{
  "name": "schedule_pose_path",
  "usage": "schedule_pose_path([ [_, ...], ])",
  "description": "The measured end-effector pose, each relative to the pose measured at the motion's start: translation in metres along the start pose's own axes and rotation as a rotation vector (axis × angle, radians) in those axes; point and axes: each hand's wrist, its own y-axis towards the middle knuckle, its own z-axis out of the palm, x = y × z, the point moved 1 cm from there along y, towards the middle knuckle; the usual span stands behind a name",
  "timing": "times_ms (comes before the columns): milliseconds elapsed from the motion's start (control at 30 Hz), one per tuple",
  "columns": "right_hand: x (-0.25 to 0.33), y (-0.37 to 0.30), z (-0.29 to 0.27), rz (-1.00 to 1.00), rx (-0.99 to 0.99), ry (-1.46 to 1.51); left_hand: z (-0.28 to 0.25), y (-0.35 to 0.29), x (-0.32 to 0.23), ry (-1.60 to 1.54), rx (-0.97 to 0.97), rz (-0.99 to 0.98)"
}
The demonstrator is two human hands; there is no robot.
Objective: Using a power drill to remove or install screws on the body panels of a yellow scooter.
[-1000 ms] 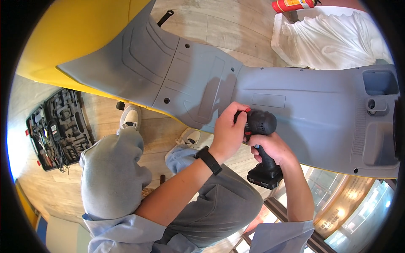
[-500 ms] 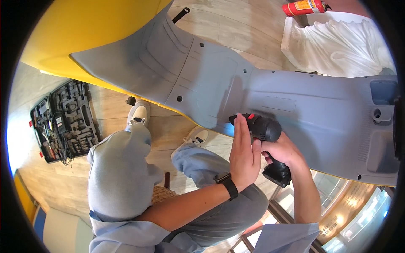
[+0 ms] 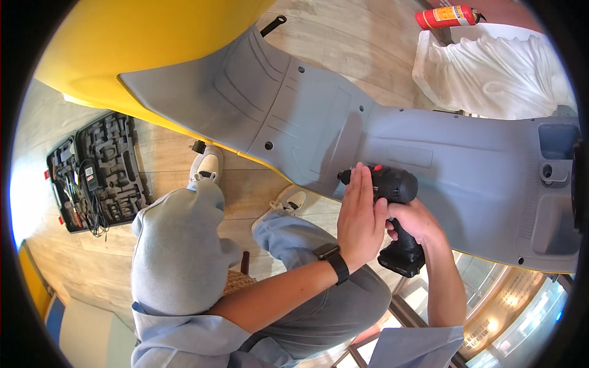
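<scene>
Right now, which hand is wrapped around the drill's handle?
The right hand, curled around the handle; the left hand is held flat beside the drill.

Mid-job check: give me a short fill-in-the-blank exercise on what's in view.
1. The right hand grips a power drill coloured mostly ____.
2. A dark watch is worn on the person's ____ wrist.
3. The tool case on the floor lies ____, not shut.
4. The fire extinguisher is mainly ____.
Missing words: black; left; open; red.
</scene>
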Motion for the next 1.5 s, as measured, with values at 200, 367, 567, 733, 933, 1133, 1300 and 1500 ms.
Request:
schedule_pose_path([
  [200, -0.004, -0.001, -0.002, 0.029, -0.038, 0.034, 0.003, -0.002, 0.001, 0.023, 0.029, 0.012],
  [367, -0.010, 0.004, -0.007, 0.018, -0.030, 0.061, 0.005, -0.002, 0.000, 0.035, 0.046, 0.020],
  [567, -0.001, 0.003, -0.003, 0.000, -0.020, -0.094, 0.005, -0.008, 0.008, 0.024, 0.012, 0.063],
  [733, 0.001, 0.003, -0.004, 0.004, 0.006, -0.082, 0.004, -0.008, 0.006, 0.032, 0.035, 0.051],
  [933, 0.004, 0.002, -0.004, 0.030, 0.005, -0.050, 0.004, -0.005, 0.006, 0.040, 0.038, 0.059],
  [1133, 0.009, -0.003, -0.001, 0.048, -0.023, 0.024, -0.001, 0.002, 0.002, 0.052, 0.029, 0.064],
  [1300, 0.007, -0.002, -0.005, 0.118, 0.006, 0.006, -0.018, 0.050, 0.016, -0.094, -0.072, -0.073],
  [1500, 0.006, -0.001, 0.000, 0.070, 0.013, 0.004, -0.027, 0.085, 0.022, -0.250, 0.002, -0.275],
])
